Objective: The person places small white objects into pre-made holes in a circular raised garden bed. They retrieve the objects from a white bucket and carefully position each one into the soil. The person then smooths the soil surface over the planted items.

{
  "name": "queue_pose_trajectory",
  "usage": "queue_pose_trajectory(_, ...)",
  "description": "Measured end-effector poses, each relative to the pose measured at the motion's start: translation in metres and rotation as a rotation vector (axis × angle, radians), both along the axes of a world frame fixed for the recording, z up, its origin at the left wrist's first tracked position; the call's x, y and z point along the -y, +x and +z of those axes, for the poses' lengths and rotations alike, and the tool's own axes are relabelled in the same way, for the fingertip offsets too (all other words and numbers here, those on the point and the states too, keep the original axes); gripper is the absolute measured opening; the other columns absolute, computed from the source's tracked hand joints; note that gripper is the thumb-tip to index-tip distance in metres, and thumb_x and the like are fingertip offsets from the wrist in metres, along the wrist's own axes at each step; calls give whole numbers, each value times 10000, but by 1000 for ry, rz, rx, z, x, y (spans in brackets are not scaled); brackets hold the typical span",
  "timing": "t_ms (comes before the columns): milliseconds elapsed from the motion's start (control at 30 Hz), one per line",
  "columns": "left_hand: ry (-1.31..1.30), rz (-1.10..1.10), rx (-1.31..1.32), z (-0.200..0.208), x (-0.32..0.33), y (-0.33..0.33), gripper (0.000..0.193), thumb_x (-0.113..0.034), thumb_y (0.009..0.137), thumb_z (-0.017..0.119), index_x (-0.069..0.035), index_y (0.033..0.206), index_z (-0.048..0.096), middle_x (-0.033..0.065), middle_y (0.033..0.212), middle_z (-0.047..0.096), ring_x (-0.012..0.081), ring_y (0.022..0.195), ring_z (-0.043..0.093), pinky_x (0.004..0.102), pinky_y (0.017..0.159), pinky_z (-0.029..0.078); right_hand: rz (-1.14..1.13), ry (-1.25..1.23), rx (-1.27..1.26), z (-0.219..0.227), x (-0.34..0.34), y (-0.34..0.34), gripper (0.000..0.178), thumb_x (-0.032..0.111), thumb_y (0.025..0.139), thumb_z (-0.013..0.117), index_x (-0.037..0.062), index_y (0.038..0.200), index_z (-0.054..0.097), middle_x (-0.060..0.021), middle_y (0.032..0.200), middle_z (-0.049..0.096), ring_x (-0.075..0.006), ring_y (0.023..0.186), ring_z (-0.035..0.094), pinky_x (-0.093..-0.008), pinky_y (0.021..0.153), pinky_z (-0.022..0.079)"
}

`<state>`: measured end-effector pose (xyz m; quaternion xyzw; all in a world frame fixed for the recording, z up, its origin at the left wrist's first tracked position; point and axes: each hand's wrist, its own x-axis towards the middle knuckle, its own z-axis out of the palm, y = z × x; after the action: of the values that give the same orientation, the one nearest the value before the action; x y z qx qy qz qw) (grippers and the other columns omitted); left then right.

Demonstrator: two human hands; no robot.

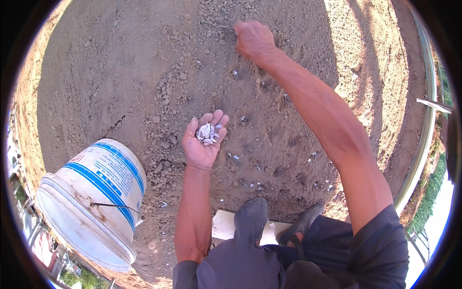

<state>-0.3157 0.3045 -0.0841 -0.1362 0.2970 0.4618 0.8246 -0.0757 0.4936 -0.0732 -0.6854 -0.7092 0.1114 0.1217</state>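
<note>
Partway-ish, I'd guess: whitish clove-shaped bits (260, 187) dot crumbly brown soil (296, 139) toward 5 o'clock, open left hand (200, 151) holds more, can't tell right hand (254, 40)'s grip.

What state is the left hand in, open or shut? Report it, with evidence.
Open: the left hand is turned palm up, fingers loosely extended, with small whitish pieces showing in its palm.

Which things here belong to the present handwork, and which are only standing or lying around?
In use: garlic cloves in the left hand; soil below the right hand.

Seemingly aside: white, blue-striped bucket; green plants at the right edge.
</note>
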Motion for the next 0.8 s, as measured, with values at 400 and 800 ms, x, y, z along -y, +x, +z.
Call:
queue_pose_trajectory(400,49,53,14,5,-6,3,553,-385,1007,397,81,1288,494,277,1369,499,450,1268,484,570,1036,447,242,24,-553,36,115,-33,151,142,810,692,87,951,689,-113,914,662,-308,876,657,-400,783,532)
queue_pose_trajectory(800,165,-16,90,-17,-3,-6,429,-362,1001,408,-19,1141,625,119,1077,681,254,993,661,451,871,552,490,-4,-185,42,171,-84,248,105,780,640,44,1016,596,-135,953,610,-300,903,642,-397,775,552)
